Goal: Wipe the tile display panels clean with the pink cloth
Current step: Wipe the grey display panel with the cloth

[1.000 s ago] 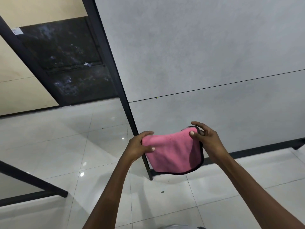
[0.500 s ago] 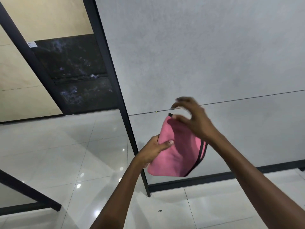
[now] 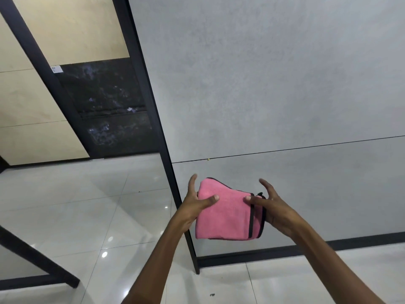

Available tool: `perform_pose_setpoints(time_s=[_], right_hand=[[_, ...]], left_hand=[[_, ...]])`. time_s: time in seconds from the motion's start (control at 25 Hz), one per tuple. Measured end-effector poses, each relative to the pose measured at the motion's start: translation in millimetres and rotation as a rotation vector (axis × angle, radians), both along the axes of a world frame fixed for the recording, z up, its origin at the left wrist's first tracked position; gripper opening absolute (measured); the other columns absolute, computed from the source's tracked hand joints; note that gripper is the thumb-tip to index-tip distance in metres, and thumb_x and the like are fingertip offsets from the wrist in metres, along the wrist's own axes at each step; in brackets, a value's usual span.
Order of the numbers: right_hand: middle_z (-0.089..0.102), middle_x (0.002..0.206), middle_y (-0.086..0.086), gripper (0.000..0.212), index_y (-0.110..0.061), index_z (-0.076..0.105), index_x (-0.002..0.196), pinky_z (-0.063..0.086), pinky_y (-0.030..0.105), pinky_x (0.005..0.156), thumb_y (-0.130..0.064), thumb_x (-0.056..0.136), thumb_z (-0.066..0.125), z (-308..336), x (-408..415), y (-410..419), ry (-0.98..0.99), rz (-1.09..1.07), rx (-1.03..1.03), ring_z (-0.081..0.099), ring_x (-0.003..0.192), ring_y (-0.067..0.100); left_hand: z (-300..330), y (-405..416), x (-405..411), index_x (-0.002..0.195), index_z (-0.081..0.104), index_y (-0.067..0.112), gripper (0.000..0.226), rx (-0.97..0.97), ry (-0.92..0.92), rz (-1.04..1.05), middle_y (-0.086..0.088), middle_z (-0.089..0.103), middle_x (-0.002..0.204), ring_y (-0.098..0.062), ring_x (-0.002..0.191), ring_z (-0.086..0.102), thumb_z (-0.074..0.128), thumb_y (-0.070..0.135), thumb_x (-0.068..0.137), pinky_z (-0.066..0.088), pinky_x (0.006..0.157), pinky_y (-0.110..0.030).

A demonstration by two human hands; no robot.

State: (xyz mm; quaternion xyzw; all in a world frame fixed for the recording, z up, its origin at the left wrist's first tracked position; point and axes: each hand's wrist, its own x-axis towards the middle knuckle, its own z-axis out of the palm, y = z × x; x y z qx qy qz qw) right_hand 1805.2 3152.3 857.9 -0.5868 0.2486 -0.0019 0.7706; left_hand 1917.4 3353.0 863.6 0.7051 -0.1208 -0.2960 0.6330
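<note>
A pink cloth (image 3: 225, 213) with black edging, folded over, hangs in the air in front of the lower part of a big grey tile display panel (image 3: 274, 84). My left hand (image 3: 196, 205) holds its left edge, thumb pressed on the front face and fingers behind. My right hand (image 3: 270, 205) pinches its right edge by the black trim, thumb on the front. The cloth is held off the panel. A thin seam line crosses the panel just above the cloth.
The panel sits in a black metal frame (image 3: 153, 119) whose post stands on the glossy white tiled floor (image 3: 76, 205). Behind on the left are a beige panel (image 3: 72, 27) and a dark marbled panel (image 3: 105, 102). Another black frame leg (image 3: 39, 260) crosses the lower left.
The cloth went from spread between both hands, to lifted and turned over by the right hand, to folded in half and held at both edges lower down.
</note>
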Motion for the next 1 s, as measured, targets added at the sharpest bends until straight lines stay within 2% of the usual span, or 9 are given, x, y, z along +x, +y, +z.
perform_pose_setpoints(time_s=[0.12,0.24,0.28,0.36,0.44,0.56,0.72,0.84,1.0], right_hand=[[0.06,0.117,0.014,0.067,-0.021,0.056,0.124,0.058,0.033,0.079,0.003,0.067,0.083,10,1,0,-0.04,0.186,-0.234,0.064,0.103,0.029],[0.068,0.082,0.006,0.023,-0.017,0.071,0.086,0.052,0.027,0.066,-0.007,0.07,0.084,17,10,-1,-0.018,0.163,-0.62,0.064,0.078,0.02],[0.063,0.073,0.003,0.016,-0.018,0.069,0.073,0.046,0.023,0.059,-0.012,0.071,0.084,20,13,-4,-0.032,0.148,-0.713,0.058,0.069,0.017],[0.054,0.08,0.0,0.022,-0.019,0.065,0.064,0.037,0.018,0.057,-0.019,0.072,0.085,29,21,-15,-0.098,0.137,-0.79,0.052,0.071,0.012],[0.048,0.085,-0.002,0.026,-0.011,0.061,0.065,0.035,0.022,0.061,-0.019,0.075,0.083,40,23,-21,-0.175,0.146,-0.729,0.049,0.075,0.011],[0.046,0.069,0.0,0.029,-0.004,0.053,0.07,0.029,0.025,0.058,-0.018,0.083,0.076,48,25,-26,-0.233,0.152,-0.592,0.041,0.066,0.014],[0.06,0.073,-0.003,0.028,-0.009,0.062,0.087,0.039,0.022,0.061,-0.03,0.08,0.079,56,28,-36,-0.186,0.307,-0.674,0.054,0.069,0.012],[0.071,0.093,-0.006,0.043,-0.03,0.061,0.11,0.053,0.023,0.067,-0.041,0.074,0.083,67,37,-29,-0.131,0.492,-0.653,0.068,0.082,0.011],[0.073,0.101,-0.001,0.048,-0.026,0.064,0.115,0.056,0.028,0.071,-0.034,0.072,0.082,57,57,-17,-0.18,0.507,-0.48,0.07,0.091,0.02]], left_hand=[[7,6,7,0.145,0.038,0.033,0.092,0.19,-0.243,-0.175,0.008,0.048,0.123,-0.016,0.112,0.052,0.084,0.005,0.069,0.049,0.091,-0.03],[13,7,18,0.117,0.066,0.027,0.056,0.467,-0.6,-0.099,0.006,0.06,0.11,-0.014,0.1,0.056,0.086,0.015,0.066,0.046,0.081,-0.026],[14,8,25,0.103,0.069,0.026,0.04,0.493,-0.665,-0.071,0.004,0.059,0.103,-0.015,0.095,0.057,0.086,0.02,0.067,0.046,0.077,-0.027],[18,11,34,0.093,0.064,0.026,0.032,0.362,-0.629,-0.039,0.003,0.054,0.103,-0.014,0.097,0.056,0.086,0.028,0.07,0.046,0.077,-0.026],[23,12,37,0.102,0.058,0.024,0.039,0.104,-0.405,-0.061,0.002,0.059,0.11,-0.014,0.103,0.059,0.084,0.029,0.073,0.05,0.084,-0.026],[21,4,37,0.112,0.051,0.021,0.047,0.033,-0.275,-0.16,0.002,0.063,0.105,-0.014,0.1,0.063,0.081,0.023,0.076,0.054,0.085,-0.027],[22,-13,37,0.115,0.053,0.024,0.024,-0.1,-0.335,0.032,0.004,0.064,0.113,-0.014,0.105,0.061,0.06,0.028,0.093,0.051,0.083,-0.02],[30,-25,33,0.121,0.048,0.028,0.048,0.038,-0.522,-0.001,0.004,0.062,0.113,-0.013,0.101,0.061,0.045,0.065,0.09,0.05,0.081,-0.025],[42,-42,35,0.126,0.05,0.023,0.037,0.143,-0.689,0.09,-0.001,0.061,0.109,-0.017,0.096,0.059,0.044,0.045,0.098,0.047,0.074,-0.022]])
